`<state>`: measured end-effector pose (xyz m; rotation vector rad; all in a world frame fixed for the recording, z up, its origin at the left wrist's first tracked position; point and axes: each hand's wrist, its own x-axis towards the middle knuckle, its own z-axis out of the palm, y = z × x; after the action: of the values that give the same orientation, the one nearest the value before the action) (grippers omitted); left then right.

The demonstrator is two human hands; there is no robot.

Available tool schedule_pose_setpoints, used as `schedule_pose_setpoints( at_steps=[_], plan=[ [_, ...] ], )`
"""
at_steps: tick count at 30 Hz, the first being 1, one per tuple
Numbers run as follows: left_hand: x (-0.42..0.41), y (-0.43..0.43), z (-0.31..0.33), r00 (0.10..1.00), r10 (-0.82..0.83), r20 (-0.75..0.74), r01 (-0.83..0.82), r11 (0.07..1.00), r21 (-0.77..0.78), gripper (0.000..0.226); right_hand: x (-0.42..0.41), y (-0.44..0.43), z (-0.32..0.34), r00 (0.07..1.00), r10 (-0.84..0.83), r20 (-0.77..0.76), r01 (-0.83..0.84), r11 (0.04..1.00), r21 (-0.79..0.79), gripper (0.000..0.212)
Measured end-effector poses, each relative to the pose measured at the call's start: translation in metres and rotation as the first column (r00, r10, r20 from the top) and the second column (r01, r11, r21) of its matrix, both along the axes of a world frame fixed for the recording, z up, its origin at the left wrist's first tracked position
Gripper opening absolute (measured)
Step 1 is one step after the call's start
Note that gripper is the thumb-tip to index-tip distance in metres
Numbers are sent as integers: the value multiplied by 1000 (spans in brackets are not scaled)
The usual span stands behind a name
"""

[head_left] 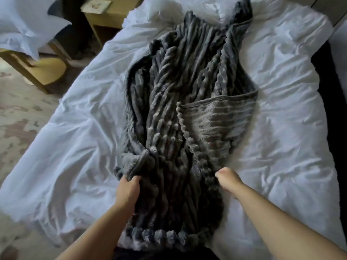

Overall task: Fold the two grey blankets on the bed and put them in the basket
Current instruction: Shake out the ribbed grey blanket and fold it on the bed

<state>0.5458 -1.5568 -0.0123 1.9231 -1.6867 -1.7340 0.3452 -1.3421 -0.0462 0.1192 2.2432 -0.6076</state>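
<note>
One ribbed dark-grey plush blanket (184, 109), bunched along the white-sheeted bed (75, 147) centre; my left hand (128, 190) and right hand (228, 180) both clench fingers on its folds.

1. We have a single view, a wide-angle camera worn on the person's head, so no second view shares the scene.
2. It faces forward and steeply down over the rumpled white bed cover (281, 91) from the bed's near edge.
3. It sits close: both bare forearms enter from the bottom edge, with the left hand (129, 186) and right hand (228, 180) low in the picture on the ribbed dark grey plush blanket (187, 91), which fills the middle.
4. The wide lens reaches sideways too — at the upper left we see a pale wooden bedside table (112, 17) and patterned carpet (22, 109).
</note>
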Motion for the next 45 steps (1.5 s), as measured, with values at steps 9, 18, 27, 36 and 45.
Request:
schedule_pose_setpoints(
  at_steps=[9,18,27,36,45],
  plan=[
    [49,-46,20,971,165,173,-95,930,-354,26,-59,-93,-67,925,355,-136,-338,932,133,95],
    [-1,0,-42,977,-138,165,148,988,-52,14,-45,16,-71,822,564,77,-544,738,400,33],
    [-89,-61,-11,949,-260,176,310,870,-384,15,-29,43,-27,900,178,397,-328,878,349,35],
    [-182,-139,-91,618,-610,496,726,684,-65,120,-111,-98,-74,981,-178,-76,184,980,77,93],
    [-149,-97,-152,259,-855,449,894,389,224,43,13,-84,-135,832,525,179,-554,785,277,33]
  ],
)
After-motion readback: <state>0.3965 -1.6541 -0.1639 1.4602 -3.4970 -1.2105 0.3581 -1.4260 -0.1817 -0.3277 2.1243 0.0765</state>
